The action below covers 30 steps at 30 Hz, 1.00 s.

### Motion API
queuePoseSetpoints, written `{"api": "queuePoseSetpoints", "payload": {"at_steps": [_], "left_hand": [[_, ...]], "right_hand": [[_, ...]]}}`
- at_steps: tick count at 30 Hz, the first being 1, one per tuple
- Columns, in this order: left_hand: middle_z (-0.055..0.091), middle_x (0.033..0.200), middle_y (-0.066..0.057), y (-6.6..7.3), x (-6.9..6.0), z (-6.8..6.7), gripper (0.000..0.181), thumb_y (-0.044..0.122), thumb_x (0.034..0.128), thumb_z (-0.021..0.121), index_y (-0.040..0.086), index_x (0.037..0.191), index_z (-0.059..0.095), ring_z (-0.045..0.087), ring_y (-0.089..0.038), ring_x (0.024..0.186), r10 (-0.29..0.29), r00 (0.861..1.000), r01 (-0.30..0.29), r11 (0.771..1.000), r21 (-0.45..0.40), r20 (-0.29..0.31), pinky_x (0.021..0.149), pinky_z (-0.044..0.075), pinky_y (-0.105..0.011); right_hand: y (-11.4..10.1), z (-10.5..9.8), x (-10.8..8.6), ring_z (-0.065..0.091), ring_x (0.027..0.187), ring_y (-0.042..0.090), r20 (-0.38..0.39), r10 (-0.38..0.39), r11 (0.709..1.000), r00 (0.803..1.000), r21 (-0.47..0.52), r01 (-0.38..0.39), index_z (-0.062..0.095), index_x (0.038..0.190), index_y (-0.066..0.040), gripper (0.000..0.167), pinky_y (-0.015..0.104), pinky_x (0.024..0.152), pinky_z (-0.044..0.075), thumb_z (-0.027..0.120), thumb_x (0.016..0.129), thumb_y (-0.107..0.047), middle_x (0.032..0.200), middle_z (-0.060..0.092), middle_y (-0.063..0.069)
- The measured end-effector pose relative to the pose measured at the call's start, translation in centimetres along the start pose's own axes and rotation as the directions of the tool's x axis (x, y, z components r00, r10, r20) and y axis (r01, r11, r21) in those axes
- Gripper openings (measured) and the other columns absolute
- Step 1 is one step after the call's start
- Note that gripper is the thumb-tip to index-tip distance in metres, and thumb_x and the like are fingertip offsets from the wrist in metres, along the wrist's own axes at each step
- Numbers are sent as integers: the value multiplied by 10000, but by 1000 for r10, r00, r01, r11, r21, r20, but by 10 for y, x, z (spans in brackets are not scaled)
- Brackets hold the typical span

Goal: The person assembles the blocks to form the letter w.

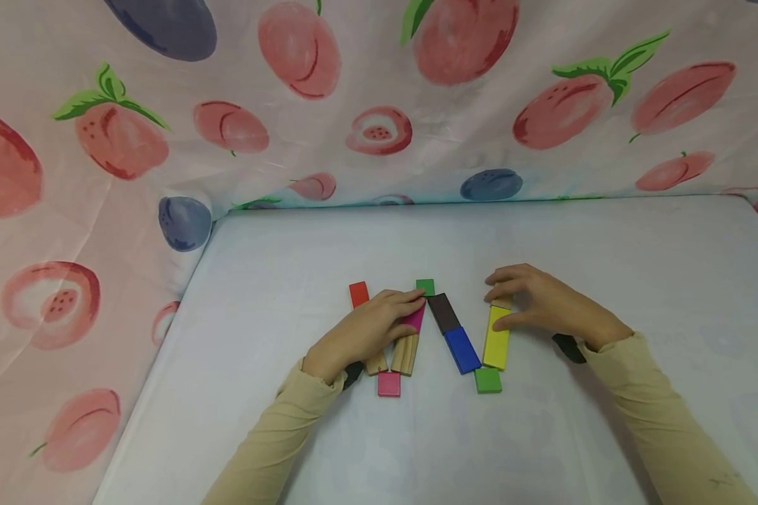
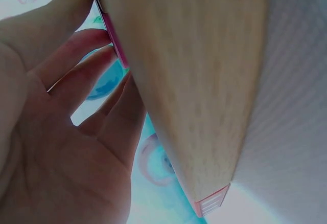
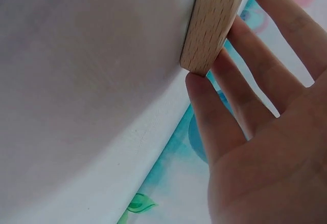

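Observation:
Small coloured blocks lie in a zigzag on the white table. My left hand (image 1: 366,328) reaches over its left part, its extended fingertips touching the magenta block (image 1: 415,317) beside a green block (image 1: 425,287). Under this hand a red block (image 1: 358,293) and plain wooden blocks (image 1: 405,354) partly show. My right hand (image 1: 540,300) holds a plain wooden block (image 3: 212,29) at the far end of the yellow block (image 1: 495,340), fingers along its side and thumb by the yellow block. The hand hides part of that wooden block in the head view.
Between the hands a brown block (image 1: 443,313) meets a blue block (image 1: 462,350). A pink block (image 1: 389,384) and another green block (image 1: 488,381) sit at the near corners. Fruit-print cloth (image 1: 379,84) hangs behind the white table (image 1: 366,238) and along its left side.

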<state>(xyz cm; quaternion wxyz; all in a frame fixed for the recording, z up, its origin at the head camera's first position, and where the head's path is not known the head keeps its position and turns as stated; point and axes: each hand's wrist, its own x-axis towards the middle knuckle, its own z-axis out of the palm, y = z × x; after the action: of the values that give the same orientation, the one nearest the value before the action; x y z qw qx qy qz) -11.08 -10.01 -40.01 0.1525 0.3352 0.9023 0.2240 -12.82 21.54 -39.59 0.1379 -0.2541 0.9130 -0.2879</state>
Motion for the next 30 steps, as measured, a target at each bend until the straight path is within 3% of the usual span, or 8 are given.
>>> {"api": "queuePoseSetpoints", "payload": {"at_steps": [7,18,30], "left_hand": [[393,1575,-28,0,0,0,527,246,992,616,87,1472,471,382,-221,1430,25,1000,-25,999,22,-2,1149,378,-342],[391,1576,-26,0,1,-1,526,242,992,615,86,1473,469,386,-219,1427,18,1000,-18,1000,14,4,1149,379,-345],[402,1570,-28,-1,0,0,528,245,988,621,90,1471,473,390,-226,1424,12,1000,-12,1000,5,-1,1146,383,-352]], "right_hand": [[-1,0,-1,428,1328,364,2,0,1000,1000,12,0,758,1107,-138,394,598,1091,373,853,771,-321,1337,593,128],[2,0,0,422,1330,340,10,-7,1000,1000,11,7,757,1098,-133,384,575,1095,387,869,754,-260,1339,588,112],[0,1,-3,422,1334,354,6,-25,1000,1000,7,25,753,1112,-125,400,574,1088,394,860,763,-291,1343,586,121]]}}
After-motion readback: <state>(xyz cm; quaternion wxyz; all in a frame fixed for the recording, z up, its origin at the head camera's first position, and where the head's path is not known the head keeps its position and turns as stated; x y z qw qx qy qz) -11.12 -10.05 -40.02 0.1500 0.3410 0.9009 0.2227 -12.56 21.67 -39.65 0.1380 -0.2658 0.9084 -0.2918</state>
